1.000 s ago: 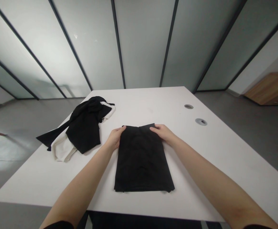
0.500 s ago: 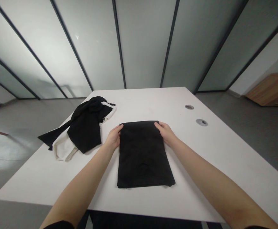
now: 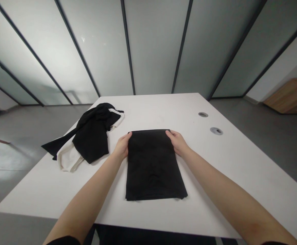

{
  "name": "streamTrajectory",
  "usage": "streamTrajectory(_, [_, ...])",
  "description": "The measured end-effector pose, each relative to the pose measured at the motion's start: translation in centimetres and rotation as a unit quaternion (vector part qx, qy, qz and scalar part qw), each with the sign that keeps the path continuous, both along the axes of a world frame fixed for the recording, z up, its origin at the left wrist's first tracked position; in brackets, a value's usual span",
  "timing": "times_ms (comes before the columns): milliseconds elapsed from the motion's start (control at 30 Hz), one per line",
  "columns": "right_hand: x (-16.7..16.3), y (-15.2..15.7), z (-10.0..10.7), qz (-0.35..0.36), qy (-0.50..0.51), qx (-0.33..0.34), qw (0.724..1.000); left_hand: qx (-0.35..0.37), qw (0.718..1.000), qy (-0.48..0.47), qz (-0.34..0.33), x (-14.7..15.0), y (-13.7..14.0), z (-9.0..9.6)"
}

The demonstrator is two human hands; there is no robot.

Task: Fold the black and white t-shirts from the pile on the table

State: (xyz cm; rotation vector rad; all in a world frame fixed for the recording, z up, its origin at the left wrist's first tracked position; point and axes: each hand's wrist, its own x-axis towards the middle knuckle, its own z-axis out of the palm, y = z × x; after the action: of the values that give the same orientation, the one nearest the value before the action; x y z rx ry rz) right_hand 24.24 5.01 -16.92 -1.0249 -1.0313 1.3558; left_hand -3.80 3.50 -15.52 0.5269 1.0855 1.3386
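A black folded garment [image 3: 153, 166] lies flat in front of me as a neat rectangle, its lower edge toward me. My left hand [image 3: 123, 145] grips its far left corner, thumb on top and fingers tucked out of sight at the side. At the far right corner my right hand [image 3: 177, 141] holds the cloth the same way, thumb pressed on the upper surface. What kind of garment it is cannot be made out from the folds.
The white table [image 3: 240, 177] carries a loose heap of black clothes [image 3: 92, 139] at the left, with a white cloth [image 3: 68, 158] poking out underneath. Two round cable holes, a nearer one [image 3: 216, 131] and a farther one [image 3: 203, 114], sit at the right. Frosted glass panels [image 3: 153, 47] stand behind.
Both hands keep their hold on the far corners, and the folded garment lies where it was. The whole view has shifted very slightly.
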Motion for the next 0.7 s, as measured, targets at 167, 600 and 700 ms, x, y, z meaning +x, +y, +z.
streamTrajectory(167, [0.1, 0.3, -0.5, -0.007, 0.007, 0.006, 1.0, 0.017, 1.0, -0.009, 0.017, -0.1, 0.2, -0.3])
streamTrajectory(600, [0.1, 0.6, -0.9, -0.032, 0.001, 0.01, 0.999, 0.154, 0.976, 0.155, -0.003, -0.5, 0.4, -1.6])
streamTrajectory(700, [0.1, 0.6, -0.8, -0.039, -0.012, 0.019, 0.999, 0.138, 0.974, 0.182, -0.005, -0.4, 0.3, -1.5])
